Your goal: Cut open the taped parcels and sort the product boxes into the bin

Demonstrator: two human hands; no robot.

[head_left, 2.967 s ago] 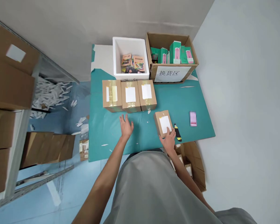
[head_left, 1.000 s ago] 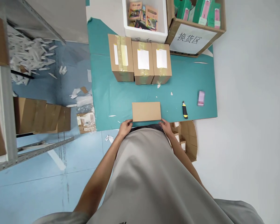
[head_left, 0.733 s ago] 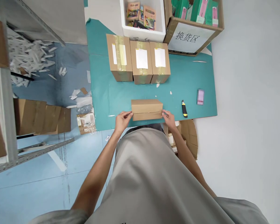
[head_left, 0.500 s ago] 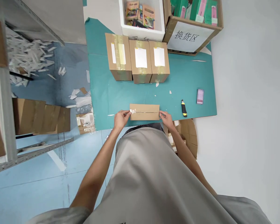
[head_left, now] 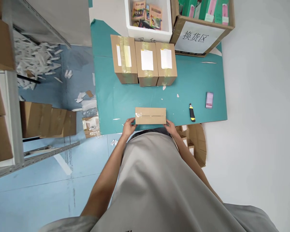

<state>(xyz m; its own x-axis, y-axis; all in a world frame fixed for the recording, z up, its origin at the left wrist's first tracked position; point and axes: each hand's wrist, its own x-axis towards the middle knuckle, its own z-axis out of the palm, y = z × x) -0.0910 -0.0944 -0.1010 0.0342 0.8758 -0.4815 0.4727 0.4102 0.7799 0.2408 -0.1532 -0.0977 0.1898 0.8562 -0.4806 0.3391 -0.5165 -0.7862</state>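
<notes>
A small oblong cardboard box (head_left: 150, 120) lies at the near edge of the green-topped table (head_left: 125, 100). Clear tape runs along its top seam, shiny at the left end. My left hand (head_left: 129, 126) grips the box's left end near its lower corner. At the opposite end, my right hand (head_left: 170, 127) has its fingers against the lower right corner. Both hands hold the box between them, with some fingertips hidden by its ends. To the right lies a black and yellow utility knife (head_left: 192, 113).
Three taped, labelled cartons (head_left: 147, 61) stand behind the box. Farther back are a white foam bin (head_left: 148, 33) and a carton of green packages (head_left: 195, 37). A blurred pinkish card-like item (head_left: 209, 100) lies right. Shelving with boxes (head_left: 16, 122) stands left; another open carton (head_left: 198, 141) sits below the table.
Both hands have slid slightly down the box's ends toward its near corners. The box stays in about the same place, and the view has shifted a little.
</notes>
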